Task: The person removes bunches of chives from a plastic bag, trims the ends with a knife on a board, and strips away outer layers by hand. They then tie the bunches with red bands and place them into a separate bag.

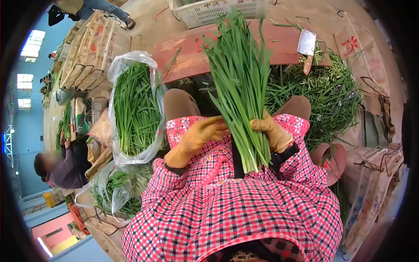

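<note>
A large bunch of garlic chives (242,91) stands in front of my chest, its leafy tops pointing away and its pale stem ends towards my apron. My right hand (273,132), in a yellow rubber glove, is wrapped round the lower stems. Just left of the bunch is my gloved left hand (197,137), its fingers loosely bent and apart, with nothing visible in it. Beside my left knee, a clear plastic bag (112,126) is filled with more garlic chives. A cleaver (307,46) with a wooden handle rests on the red board (183,54) beyond the bunch.
Loose green trimmings (331,94) are heaped by my right knee. A white plastic crate (218,14) stands behind the board. Stacked crates (96,50) rise at the far left, and another person (65,166) sits below them. A second bag (115,192) of greens lies at my left.
</note>
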Tool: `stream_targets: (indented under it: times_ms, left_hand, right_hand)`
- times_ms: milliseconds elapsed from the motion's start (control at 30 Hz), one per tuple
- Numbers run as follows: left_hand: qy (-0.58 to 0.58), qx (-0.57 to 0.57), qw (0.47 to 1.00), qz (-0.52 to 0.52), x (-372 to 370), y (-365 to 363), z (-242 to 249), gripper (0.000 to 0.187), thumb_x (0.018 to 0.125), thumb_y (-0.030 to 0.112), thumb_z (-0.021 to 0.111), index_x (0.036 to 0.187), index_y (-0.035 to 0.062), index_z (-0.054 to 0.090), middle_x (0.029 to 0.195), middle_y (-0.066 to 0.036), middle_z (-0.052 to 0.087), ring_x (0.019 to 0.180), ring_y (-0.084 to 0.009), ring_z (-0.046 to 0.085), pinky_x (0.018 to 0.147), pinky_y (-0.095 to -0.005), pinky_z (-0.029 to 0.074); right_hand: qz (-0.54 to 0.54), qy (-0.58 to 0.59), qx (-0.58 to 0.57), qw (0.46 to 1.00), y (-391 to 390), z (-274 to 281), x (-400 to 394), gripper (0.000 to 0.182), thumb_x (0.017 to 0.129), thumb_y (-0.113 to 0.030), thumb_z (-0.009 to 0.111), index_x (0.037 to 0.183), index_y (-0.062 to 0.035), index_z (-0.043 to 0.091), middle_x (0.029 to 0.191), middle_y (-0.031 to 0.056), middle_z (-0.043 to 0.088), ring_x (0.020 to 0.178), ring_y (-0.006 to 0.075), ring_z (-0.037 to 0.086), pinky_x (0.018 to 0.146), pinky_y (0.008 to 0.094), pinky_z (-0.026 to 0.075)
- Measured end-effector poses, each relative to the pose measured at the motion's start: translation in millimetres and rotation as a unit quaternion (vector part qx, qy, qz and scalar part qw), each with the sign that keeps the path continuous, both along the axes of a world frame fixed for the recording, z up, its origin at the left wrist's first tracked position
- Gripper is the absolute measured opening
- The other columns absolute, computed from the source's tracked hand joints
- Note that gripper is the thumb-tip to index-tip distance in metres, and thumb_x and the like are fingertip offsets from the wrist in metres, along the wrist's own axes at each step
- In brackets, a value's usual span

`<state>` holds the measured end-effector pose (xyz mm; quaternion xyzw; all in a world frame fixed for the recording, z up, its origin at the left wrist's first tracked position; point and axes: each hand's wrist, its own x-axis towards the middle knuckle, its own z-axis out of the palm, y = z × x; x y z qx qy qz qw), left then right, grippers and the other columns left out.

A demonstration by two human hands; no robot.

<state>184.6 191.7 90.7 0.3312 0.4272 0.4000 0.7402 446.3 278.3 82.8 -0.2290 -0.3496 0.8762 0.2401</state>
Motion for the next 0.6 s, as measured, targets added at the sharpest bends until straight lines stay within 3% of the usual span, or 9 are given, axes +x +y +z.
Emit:
stream_targets:
  times_ms: [67,100,133,200,233,333,367,467,600]
  left_hand:
    - [-0.086,0.066,0.994,0.015,21.6,2.5,-5.9,0.062,0.097,0.047,0.058,0.133,-0.0039,0.051,0.129,-0.013,0.061,0.118,-0.0218,0.058,0.099,-0.0350,0.046]
    - [-0.075,0.099,0.991,0.041,31.7,10.0,12.3,0.067,0.096,0.049,0.060,0.136,-0.0030,0.048,0.131,-0.012,0.060,0.120,-0.0213,0.057,0.101,-0.0355,0.045]
    - [-0.064,0.132,0.987,0.067,39.0,17.6,23.6,0.071,0.094,0.051,0.061,0.139,-0.0021,0.046,0.133,-0.012,0.058,0.122,-0.0209,0.055,0.103,-0.0359,0.043]
    - [-0.117,0.115,0.981,0.099,44.0,36.4,24.1,0.060,0.089,0.036,0.072,0.133,-0.0005,0.052,0.124,-0.008,0.063,0.114,-0.0182,0.059,0.098,-0.0349,0.046]
    - [-0.102,0.121,0.981,0.109,46.3,43.0,22.6,0.058,0.087,0.030,0.076,0.131,-0.0003,0.053,0.122,-0.007,0.063,0.111,-0.0176,0.060,0.097,-0.0342,0.047]
    - [-0.011,0.097,0.985,0.141,53.3,54.5,23.0,0.050,0.079,0.008,0.077,0.125,-0.0006,0.060,0.122,-0.009,0.064,0.110,-0.0207,0.062,0.098,-0.0360,0.047]
    - [0.015,0.090,0.986,0.142,53.5,58.7,27.6,0.049,0.078,0.006,0.077,0.124,-0.0008,0.061,0.121,-0.010,0.065,0.108,-0.0205,0.062,0.096,-0.0354,0.048]
    - [0.004,0.094,0.980,0.176,52.3,72.9,35.3,0.045,0.077,0.003,0.076,0.120,-0.0015,0.063,0.117,-0.011,0.067,0.104,-0.0199,0.064,0.093,-0.0341,0.051]
    - [-0.056,0.094,0.981,0.160,36.7,82.2,41.4,0.049,0.078,0.004,0.074,0.124,-0.0003,0.059,0.115,-0.011,0.067,0.106,-0.0224,0.064,0.093,-0.0361,0.052]
  right_hand:
    - [0.048,-0.091,0.067,0.992,5.8,22.1,-3.3,0.063,0.078,-0.016,0.079,0.134,-0.0019,0.051,0.117,0.0106,0.066,0.099,0.0159,0.064,0.083,0.0332,0.054]
    - [0.029,-0.075,0.033,0.996,1.7,28.4,-10.8,0.065,0.076,-0.013,0.082,0.133,-0.0013,0.053,0.108,0.0079,0.070,0.097,0.0148,0.065,0.086,0.0317,0.053]
    - [0.014,-0.135,0.103,0.985,-1.8,30.6,-17.9,0.067,0.076,-0.013,0.081,0.134,-0.0007,0.051,0.108,0.0078,0.070,0.097,0.0157,0.065,0.087,0.0322,0.053]
    - [-0.018,-0.246,0.244,0.938,-6.0,35.1,-32.2,0.071,0.075,-0.013,0.081,0.137,0.0005,0.048,0.107,0.0075,0.070,0.098,0.0175,0.064,0.088,0.0332,0.053]
    - [-0.036,-0.236,0.242,0.940,-6.7,42.1,-39.0,0.077,0.076,-0.020,0.079,0.141,0.0012,0.042,0.108,0.0131,0.070,0.098,0.0268,0.068,0.088,0.0357,0.053]
    - [0.019,-0.388,0.372,0.843,1.1,52.1,-52.9,0.076,0.075,-0.015,0.076,0.141,0.0018,0.040,0.110,0.0148,0.070,0.094,0.0249,0.069,0.085,0.0354,0.054]
    - [0.055,-0.471,0.435,0.765,2.0,62.5,-57.8,0.081,0.074,-0.024,0.075,0.141,0.0027,0.038,0.110,0.0205,0.068,0.096,0.0339,0.069,0.083,0.0390,0.055]
    - [0.088,-0.545,0.492,0.673,9.8,66.3,-70.9,0.084,0.074,-0.031,0.073,0.141,0.0028,0.036,0.109,0.0222,0.068,0.097,0.0398,0.066,0.082,0.0432,0.055]
    - [0.002,-0.432,0.503,0.749,9.5,73.2,-59.3,0.099,0.075,-0.041,0.076,0.147,0.0012,0.024,0.106,0.0280,0.065,0.100,0.0458,0.063,0.084,0.0483,0.053]
